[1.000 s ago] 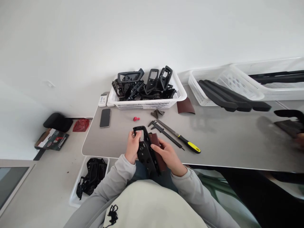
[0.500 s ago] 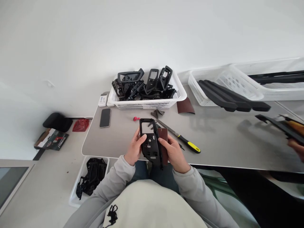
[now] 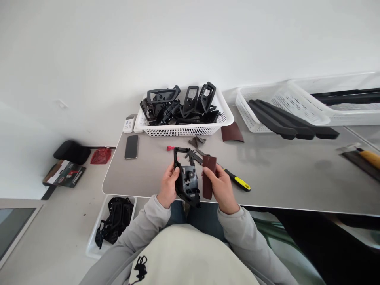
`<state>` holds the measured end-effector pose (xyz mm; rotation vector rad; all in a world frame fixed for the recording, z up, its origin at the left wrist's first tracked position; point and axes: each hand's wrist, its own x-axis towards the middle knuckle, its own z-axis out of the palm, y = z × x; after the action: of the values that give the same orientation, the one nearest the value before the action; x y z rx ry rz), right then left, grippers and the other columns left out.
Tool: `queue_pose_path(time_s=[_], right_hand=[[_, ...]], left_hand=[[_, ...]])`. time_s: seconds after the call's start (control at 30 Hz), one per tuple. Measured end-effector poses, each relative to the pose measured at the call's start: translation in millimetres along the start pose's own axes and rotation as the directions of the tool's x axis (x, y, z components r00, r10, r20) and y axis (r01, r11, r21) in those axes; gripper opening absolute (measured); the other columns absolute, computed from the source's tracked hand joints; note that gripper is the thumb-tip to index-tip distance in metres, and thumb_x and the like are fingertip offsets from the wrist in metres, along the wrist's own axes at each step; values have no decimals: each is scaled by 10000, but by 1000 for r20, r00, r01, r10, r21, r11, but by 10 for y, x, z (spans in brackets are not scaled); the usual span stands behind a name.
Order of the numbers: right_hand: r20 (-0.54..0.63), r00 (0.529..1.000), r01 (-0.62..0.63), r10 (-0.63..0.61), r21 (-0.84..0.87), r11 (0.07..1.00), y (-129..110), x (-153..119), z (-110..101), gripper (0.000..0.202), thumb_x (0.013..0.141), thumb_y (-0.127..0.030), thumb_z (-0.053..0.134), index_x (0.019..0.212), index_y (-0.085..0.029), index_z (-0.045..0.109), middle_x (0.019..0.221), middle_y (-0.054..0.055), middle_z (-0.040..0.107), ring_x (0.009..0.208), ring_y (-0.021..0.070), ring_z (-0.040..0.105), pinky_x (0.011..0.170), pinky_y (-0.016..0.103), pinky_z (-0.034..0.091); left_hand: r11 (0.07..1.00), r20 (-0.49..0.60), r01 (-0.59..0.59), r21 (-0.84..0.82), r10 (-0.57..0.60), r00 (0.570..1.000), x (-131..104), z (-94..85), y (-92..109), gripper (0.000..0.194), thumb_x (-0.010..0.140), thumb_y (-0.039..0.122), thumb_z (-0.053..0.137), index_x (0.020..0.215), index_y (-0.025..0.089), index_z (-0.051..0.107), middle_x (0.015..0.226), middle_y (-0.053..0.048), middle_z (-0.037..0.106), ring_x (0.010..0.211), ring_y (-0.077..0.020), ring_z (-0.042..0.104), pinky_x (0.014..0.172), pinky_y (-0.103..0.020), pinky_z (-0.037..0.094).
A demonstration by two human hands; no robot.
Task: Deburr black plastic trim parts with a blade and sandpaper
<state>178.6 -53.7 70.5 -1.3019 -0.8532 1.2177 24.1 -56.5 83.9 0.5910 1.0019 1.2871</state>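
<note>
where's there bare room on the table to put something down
Bare: the tabletop between the smartphone and the left hand; also right of the file, in front of the black strips. Crowded: just beyond the black plastic frame, where the vernier caliper and red piece lie.

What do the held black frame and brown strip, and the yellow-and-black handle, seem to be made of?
Black frame: probably moulded plastic, low sheen, judging by its thin, shaped edges and cut-out openings.
Brown strip: perhaps sandpaper, dull and evenly coloured; any grit is too fine to see.
Yellow-and-black handle: likely plastic or rubber, given its smooth, two-tone surface.
</note>
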Motion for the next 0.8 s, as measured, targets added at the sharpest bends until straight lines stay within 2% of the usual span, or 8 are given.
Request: queue_pose_path(time_s=[0.07,0.17,0.23,0.3,0.43,0.63,0.8], right_hand=[[-23,1000,7,-7,3,1000,-89,-38,-51,351,713,-531,695,829,-207,625,640,-23,591,566,137,503,544,272,414],[132,991,6,0,-45,999,-240,-164,-89,312,766,-515,661,851,-218,618,641,-14,592,543,138,498,517,273,406],[243,969,82,-47,-135,987,-315,-255,-63,278,795,-478,644,908,-224,642,722,8,610,608,160,537,574,294,444],[302,944,202,-132,-213,956,-352,-319,-5,236,824,-437,617,920,-225,660,851,33,617,722,183,570,675,318,472],[340,913,331,-227,-287,899,-365,-357,108,206,852,-388,573,915,-211,658,949,53,589,847,202,566,794,335,470],[390,892,364,-229,-318,875,-382,-380,137,171,876,-340,524,888,-207,632,889,48,568,786,186,553,733,309,484],[373,893,378,-252,-315,871,-376,-394,142,164,879,-337,523,893,-212,629,879,46,575,751,179,542,724,316,489]], left_hand=[[990,-31,-115,77,117,993,7,-14,-22,478,680,490,757,1083,248,666,1053,-27,700,1165,-200,577,980,-288,445],[970,-32,-196,145,203,979,5,-20,-40,458,727,506,717,1105,256,647,1203,-36,654,1247,-202,519,1033,-286,395],[967,-22,-199,163,205,979,-8,-6,-46,495,734,534,699,1139,259,625,1237,-43,637,1241,-217,525,1030,-307,401],[955,-10,-232,186,238,971,-29,16,-50,503,750,539,682,1161,257,610,1246,-48,630,1245,-218,520,1042,-312,388],[931,5,-285,226,292,957,-84,51,-61,476,790,521,647,1176,249,590,1217,-58,640,1202,-203,549,1037,-299,386],[927,-31,-285,244,301,953,-112,64,-56,488,800,529,628,1185,237,558,1156,-69,659,1097,-198,599,978,-301,428],[931,-42,-287,227,304,952,-102,93,-30,503,784,539,642,1179,240,555,1175,-71,651,1096,-201,601,965,-295,434]])
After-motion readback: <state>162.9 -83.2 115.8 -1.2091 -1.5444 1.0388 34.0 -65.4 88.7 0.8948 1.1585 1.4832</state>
